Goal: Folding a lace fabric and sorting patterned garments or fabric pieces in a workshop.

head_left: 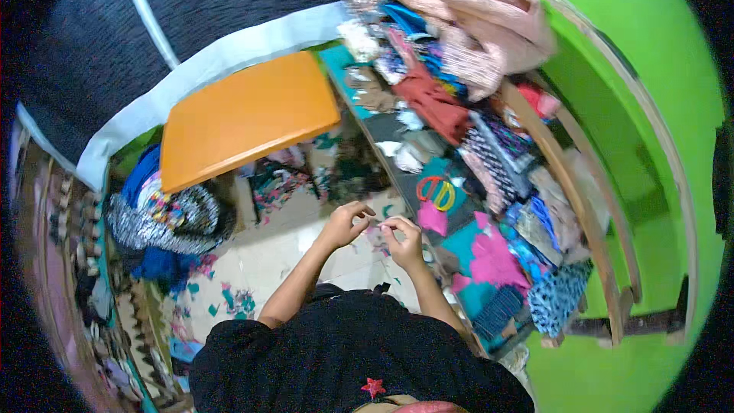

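Note:
My left hand [350, 225] and my right hand [403, 242] meet in front of my body, above the tiled floor. The fingers of each are curled into a pinch, tips almost touching. Something tiny and pale may be between them, but it is too small to make out. Just right of my right hand lies a pink cloth scrap [433, 219] on a dark bench [380, 141]. Beyond it rest scissors [436, 193] with red and yellow handles. A larger bright pink cloth [498, 261] and teal pieces lie nearer to me.
An orange tabletop [245, 118] stands ahead on the left. Silver sequined cloth [202, 222] is heaped beside it. Cloth scraps [237, 303] litter the floor. Mixed fabrics, including a rust-red cloth [432, 103], cover the bench on the right, against a wooden rail [562, 172].

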Demonstrator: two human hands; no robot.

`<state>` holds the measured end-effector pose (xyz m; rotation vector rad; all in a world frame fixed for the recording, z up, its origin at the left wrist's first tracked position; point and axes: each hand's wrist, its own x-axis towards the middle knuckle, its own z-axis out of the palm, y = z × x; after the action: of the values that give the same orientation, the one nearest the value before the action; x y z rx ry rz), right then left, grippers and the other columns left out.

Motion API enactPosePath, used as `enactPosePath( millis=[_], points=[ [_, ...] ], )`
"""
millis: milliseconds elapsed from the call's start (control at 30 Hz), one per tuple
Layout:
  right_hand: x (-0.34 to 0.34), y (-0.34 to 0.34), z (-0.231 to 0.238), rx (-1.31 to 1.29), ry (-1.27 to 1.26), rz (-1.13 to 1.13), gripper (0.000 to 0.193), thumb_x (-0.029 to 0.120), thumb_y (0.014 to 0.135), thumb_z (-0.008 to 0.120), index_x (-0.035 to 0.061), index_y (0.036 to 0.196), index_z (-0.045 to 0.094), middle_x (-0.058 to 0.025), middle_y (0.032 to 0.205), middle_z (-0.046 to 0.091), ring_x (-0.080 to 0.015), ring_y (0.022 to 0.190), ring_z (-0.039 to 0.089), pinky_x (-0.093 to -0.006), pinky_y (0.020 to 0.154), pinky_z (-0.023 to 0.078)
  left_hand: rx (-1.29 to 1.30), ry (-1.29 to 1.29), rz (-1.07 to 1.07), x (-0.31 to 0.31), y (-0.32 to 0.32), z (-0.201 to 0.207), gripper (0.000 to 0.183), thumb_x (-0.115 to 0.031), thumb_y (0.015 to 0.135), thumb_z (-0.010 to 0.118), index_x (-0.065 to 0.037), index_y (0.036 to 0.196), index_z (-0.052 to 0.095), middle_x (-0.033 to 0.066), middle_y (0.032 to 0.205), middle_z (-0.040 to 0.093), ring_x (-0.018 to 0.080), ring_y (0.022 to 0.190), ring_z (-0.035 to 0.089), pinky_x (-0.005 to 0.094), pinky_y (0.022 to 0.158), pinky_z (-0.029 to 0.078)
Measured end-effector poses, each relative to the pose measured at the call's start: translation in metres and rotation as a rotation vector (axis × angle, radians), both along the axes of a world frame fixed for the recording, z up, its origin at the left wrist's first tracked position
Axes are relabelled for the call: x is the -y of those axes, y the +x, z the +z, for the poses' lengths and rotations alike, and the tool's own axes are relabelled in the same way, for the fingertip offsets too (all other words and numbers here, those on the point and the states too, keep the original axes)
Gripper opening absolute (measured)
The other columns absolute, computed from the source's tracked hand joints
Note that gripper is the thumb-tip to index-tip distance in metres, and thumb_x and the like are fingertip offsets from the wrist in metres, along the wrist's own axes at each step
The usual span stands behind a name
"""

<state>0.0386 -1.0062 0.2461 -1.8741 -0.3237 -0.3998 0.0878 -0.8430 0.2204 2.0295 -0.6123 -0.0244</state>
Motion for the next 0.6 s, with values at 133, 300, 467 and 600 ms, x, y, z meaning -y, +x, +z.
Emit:
enactPosePath(
  millis=[133, 300, 467, 600],
  points=[
    [-0.088, 0.027, -0.018, -0.171, 0.033, 0.219, 0.007, 0.005, 0.074, 0.055, -0.0021, 0.076, 0.058, -0.0075, 0.072, 0.056, -0.0136, 0.066, 0.054, -0.0234, 0.062, 0.043, -0.245, 0.223, 0.052, -0.108, -0.003, -0.017, 0.038, -0.03, 0.074, 0.057, -0.004, 0.1, 0.054, 0.016, 0.095, 0.057, 0.0284, 0.086, 0.055, 0.0359, 0.075, 0.044],
    [-0.193, 0.059, -0.021, -0.193, 0.051, 0.457, 0.008, 0.004, 0.076, 0.053, -0.0024, 0.079, 0.058, -0.0063, 0.073, 0.056, -0.0113, 0.067, 0.053, -0.0228, 0.062, 0.043, -0.378, 0.386, 0.246, -0.244, -0.01, -0.023, 0.049, -0.035, 0.071, 0.059, -0.003, 0.107, 0.05, 0.0201, 0.1, 0.055, 0.0315, 0.094, 0.053, 0.0377, 0.08, 0.042],
    [-0.269, 0.081, -0.035, -0.296, 0.067, 0.609, 0.01, 0.006, 0.078, 0.052, -0.0013, 0.082, 0.058, -0.0043, 0.075, 0.057, -0.0093, 0.068, 0.053, -0.0222, 0.062, 0.043, -0.457, 0.331, 0.557, -0.338, -0.04, -0.005, 0.053, -0.035, 0.071, 0.059, 0.002, 0.108, 0.048, 0.0219, 0.102, 0.053, 0.0328, 0.095, 0.052, 0.0365, 0.081, 0.041],
    [-0.321, 0.106, -0.048, -0.344, -0.015, 0.743, 0.011, 0.007, 0.077, 0.053, -0.0008, 0.082, 0.058, -0.0053, 0.075, 0.058, -0.0104, 0.069, 0.054, -0.023, 0.063, 0.043, -0.557, 0.242, 0.751, -0.383, -0.068, -0.026, 0.056, -0.039, 0.072, 0.057, 0.002, 0.109, 0.048, 0.0225, 0.105, 0.052, 0.0329, 0.099, 0.05, 0.0356, 0.084, 0.04]
  ],
)
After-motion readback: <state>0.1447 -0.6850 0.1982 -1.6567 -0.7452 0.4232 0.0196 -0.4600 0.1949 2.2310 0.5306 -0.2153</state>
